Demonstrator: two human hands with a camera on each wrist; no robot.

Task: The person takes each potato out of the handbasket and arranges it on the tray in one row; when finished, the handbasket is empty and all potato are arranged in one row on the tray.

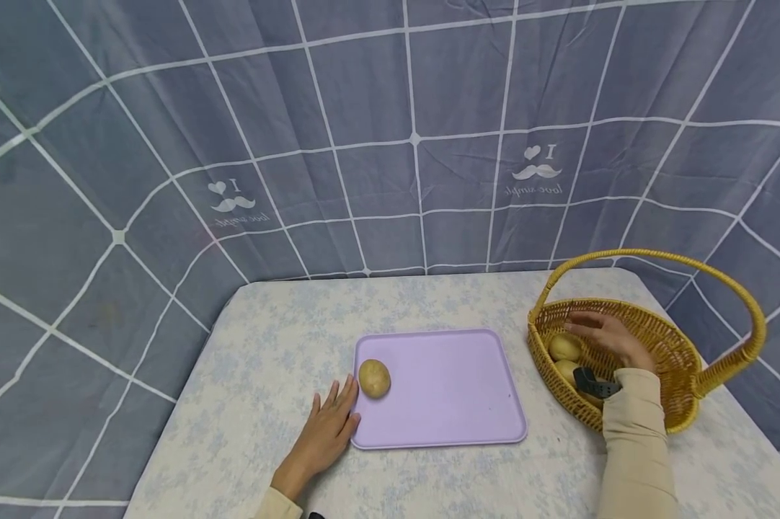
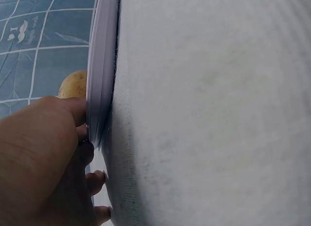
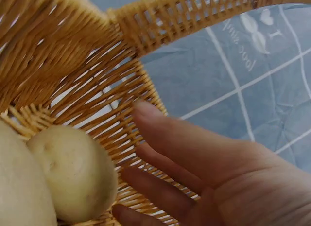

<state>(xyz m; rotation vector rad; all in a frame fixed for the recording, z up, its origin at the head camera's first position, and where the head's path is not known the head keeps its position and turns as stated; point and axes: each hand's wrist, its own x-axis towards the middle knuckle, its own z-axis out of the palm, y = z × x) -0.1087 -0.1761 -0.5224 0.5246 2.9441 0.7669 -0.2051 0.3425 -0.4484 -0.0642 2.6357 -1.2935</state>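
Gridded blue-grey curtain fabric (image 1: 364, 173) hangs behind and beside a pale, floral-patterned counter (image 1: 273, 331). Near the middle lies a shallow lilac tray (image 1: 455, 389), with a single potato (image 1: 374, 379) resting at its left side. To the right stands a woven basket (image 1: 678, 375) with an arched handle (image 1: 758, 324), further potatoes (image 1: 564, 347) lying toward its left wall. The left hand (image 1: 328, 425) has its fingers extended and slightly spread at the tray's left edge. The right hand (image 1: 607, 335) is over the basket's interior, just beside the potatoes, thumb apart from loosely spread fingers, pinching nothing. Each potato is judged firm, fairly dense and not fragile; its smooth, rounded skin should give moderate friction but may roll if pressed off-centre. The soundest hold would be across the widest girth, thumb opposed to fingers. The tray, apparently light, stiff plastic, would slide readily and is best steadied by its rim.
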